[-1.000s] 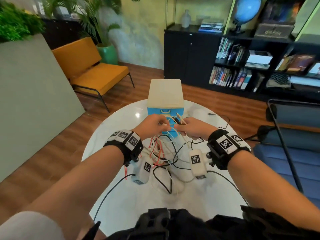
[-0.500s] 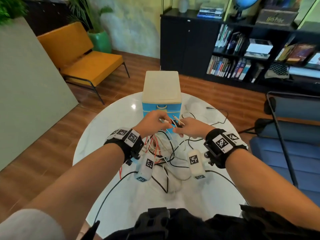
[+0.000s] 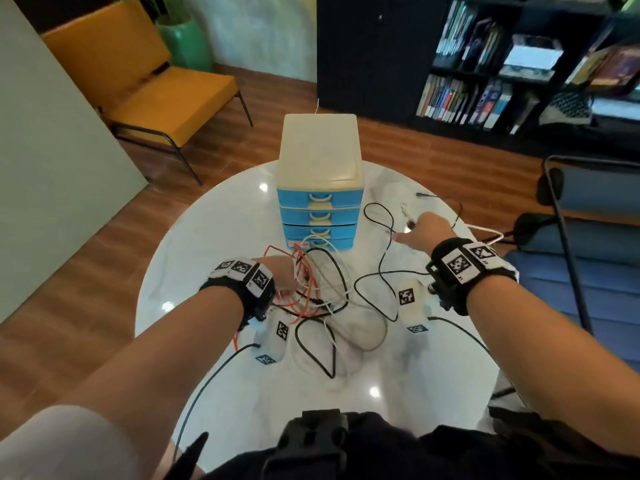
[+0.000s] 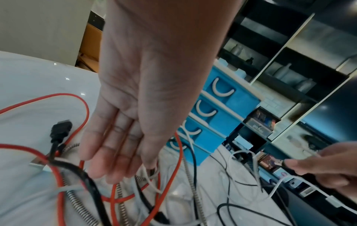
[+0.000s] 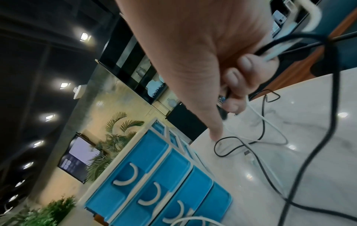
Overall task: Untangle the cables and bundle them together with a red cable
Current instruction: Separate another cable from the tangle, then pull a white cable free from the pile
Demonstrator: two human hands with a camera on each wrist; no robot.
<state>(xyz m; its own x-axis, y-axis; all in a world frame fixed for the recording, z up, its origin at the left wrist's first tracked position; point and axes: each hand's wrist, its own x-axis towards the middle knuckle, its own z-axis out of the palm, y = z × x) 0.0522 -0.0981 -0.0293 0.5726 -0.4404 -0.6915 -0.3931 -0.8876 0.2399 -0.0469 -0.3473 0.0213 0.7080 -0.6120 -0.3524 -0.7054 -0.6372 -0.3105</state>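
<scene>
Two cables within right fingers

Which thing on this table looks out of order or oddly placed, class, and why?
The cables lie knotted in a heap on the white table before the blue drawers: red cable, black and white strands cross one another. A white cable trails over the table's right edge. Nothing looks spilled or broken.

We're in what looks like an office lounge or reading room: a round white marble-look table, an orange armchair on wood flooring, a dark bookshelf packed with books, a potted palm in a green pot, possibly a wall screen behind.
</scene>
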